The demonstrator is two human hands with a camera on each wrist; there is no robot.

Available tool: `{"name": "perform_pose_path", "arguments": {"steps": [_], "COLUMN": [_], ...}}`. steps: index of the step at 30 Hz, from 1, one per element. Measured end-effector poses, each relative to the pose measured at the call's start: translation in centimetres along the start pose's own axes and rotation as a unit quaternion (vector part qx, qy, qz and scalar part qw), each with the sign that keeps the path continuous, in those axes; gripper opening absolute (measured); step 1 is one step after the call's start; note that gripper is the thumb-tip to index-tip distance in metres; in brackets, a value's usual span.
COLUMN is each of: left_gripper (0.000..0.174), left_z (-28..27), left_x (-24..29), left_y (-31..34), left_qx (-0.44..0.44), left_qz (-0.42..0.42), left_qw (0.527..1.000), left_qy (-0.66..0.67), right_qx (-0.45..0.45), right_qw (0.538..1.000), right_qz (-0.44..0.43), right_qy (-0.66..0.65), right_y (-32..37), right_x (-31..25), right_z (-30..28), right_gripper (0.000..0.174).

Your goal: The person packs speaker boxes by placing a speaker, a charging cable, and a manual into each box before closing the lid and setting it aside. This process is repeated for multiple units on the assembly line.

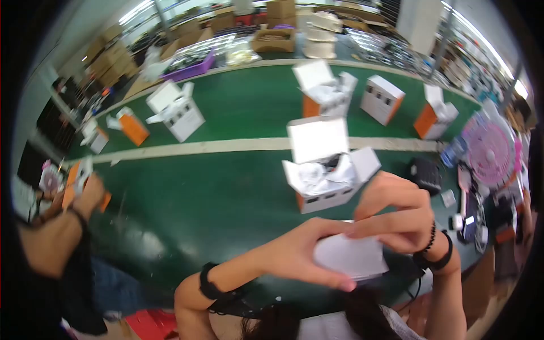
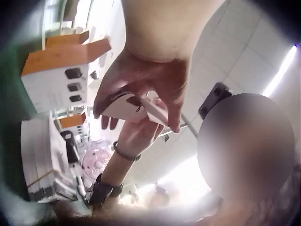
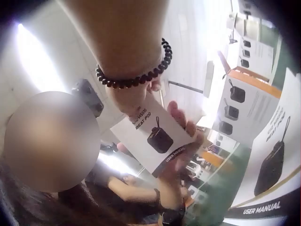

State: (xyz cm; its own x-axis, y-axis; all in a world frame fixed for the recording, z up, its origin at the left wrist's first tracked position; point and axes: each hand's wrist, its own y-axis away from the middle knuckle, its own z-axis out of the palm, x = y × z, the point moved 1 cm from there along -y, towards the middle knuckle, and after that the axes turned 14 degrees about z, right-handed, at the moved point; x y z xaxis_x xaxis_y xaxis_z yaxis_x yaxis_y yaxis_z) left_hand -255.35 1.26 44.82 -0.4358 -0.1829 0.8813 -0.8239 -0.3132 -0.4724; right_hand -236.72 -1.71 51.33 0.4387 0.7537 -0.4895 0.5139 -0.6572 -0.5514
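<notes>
Lying between both hands (image 1: 297, 249), user manual (image 3: 159, 137)

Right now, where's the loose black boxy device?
In the head view, the device sits on the right, between the right hand and the round pink fan.

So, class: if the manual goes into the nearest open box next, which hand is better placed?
Probably the left hand: its thumb and fingers grip the manual between them. The right hand looks nearer the box, but only its fingertips seem to meet the manual's edge.
</notes>
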Motion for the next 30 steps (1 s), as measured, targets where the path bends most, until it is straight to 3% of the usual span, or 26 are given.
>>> {"name": "perform_pose_path", "arguments": {"steps": [4, 5, 7, 9, 11, 12, 14, 18, 23, 25, 26, 27, 29, 30], "left_gripper": [0.021, 0.021, 0.012, 0.014, 0.017, 0.017, 0.022, 0.030, 0.038, 0.044, 0.054, 0.055, 0.056, 0.056], "left_z": [-0.7, -0.8, -0.9, -1.3, -1.6, -1.9, -2.3, -3.9, -5.1, -4.7, -5.0, -4.7, -5.2, -5.5], "left_x": [1.4, 1.4, 1.4, 1.3, 0.7, 1.1, 1.7, 3.3, 2.9, 4.2, 3.8, 4.9, 5.0, 4.9], "left_y": [1.4, 1.2, 0.5, 1.1, 1.9, 2.2, 2.3, 3.5, 4.5, 4.9, 5.4, 5.7, 7.0, 7.2], "left_qx": [0.119, 0.137, 0.159, 0.157, 0.167, 0.165, 0.169, 0.091, 0.112, 0.198, 0.216, 0.210, 0.193, 0.181], "left_qz": [-0.042, -0.041, -0.064, -0.071, 0.092, 0.093, 0.080, 0.034, 0.120, 0.064, 0.094, 0.089, 0.117, 0.122], "left_qw": [0.992, 0.990, 0.985, 0.984, 0.963, 0.962, 0.979, 0.969, 0.960, 0.921, 0.852, 0.748, 0.582, 0.594], "left_qy": [0.012, 0.001, -0.030, -0.037, -0.193, -0.196, -0.078, -0.228, -0.228, -0.330, -0.468, -0.623, -0.781, -0.774], "right_qx": [-0.026, -0.039, -0.045, -0.044, -0.040, -0.026, -0.024, -0.082, -0.060, -0.044, 0.028, 0.062, 0.126, 0.109], "right_qw": [0.985, 0.976, 0.966, 0.958, 0.968, 0.967, 0.965, 0.934, 0.930, 0.970, 0.978, 0.978, 0.965, 0.976], "right_qz": [0.132, 0.167, 0.177, 0.269, 0.247, 0.251, 0.257, 0.303, 0.305, 0.233, 0.207, 0.199, 0.227, 0.189], "right_qy": [-0.111, -0.131, -0.185, -0.090, -0.022, -0.022, -0.050, -0.173, -0.197, -0.047, -0.026, -0.007, -0.018, 0.022], "right_y": [-0.4, -0.8, -1.3, -2.0, -2.7, -2.9, -3.1, -5.2, -6.5, -7.1, -7.3, -7.7, -8.6, -9.2], "right_x": [0.1, 0.0, 0.2, -0.5, -0.6, -0.4, 0.0, -0.7, -0.8, -1.0, -0.8, -1.0, -1.2, -1.0], "right_z": [0.8, 0.8, 1.4, 1.9, 2.6, 2.7, 1.9, 2.6, 4.1, 3.3, 3.1, 2.4, 1.8, 1.5], "right_gripper": [0.034, 0.039, 0.041, 0.034, 0.032, 0.029, 0.029, 0.032, 0.019, 0.016, 0.015, 0.019, 0.024, 0.024]}}
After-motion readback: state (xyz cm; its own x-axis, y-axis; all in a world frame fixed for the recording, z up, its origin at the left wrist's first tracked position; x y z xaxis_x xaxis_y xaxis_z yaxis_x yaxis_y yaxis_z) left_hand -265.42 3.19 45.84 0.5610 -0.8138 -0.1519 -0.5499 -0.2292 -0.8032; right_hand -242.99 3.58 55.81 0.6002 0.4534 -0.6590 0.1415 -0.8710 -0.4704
